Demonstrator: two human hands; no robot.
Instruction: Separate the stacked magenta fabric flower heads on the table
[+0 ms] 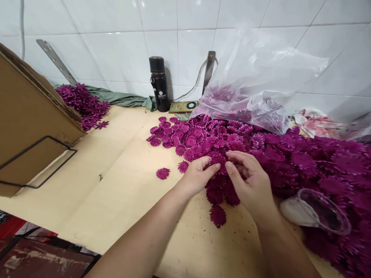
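A purple artificial flower layer [217,157], a round piece with a toothed rim, is between my two hands above a pile of similar pieces. My left hand [197,175] pinches it with thumb and forefinger from the left. From the right, the bent fingers and thumb of my right hand [251,183] close on its edge. The large pile of purple flower layers [301,158] spreads behind my hands and to the right. Several more lie beneath them, and a single flower layer [162,173] rests apart on the tabletop to the left.
A cardboard box [37,127] and a black wire frame [55,185] stand left, near star-shaped purple pieces [82,104]. A black bottle [160,85], a phone [183,107] and a clear plastic bag [249,92] line the tiled wall. A transparent cup [307,212] lies tipped at right.
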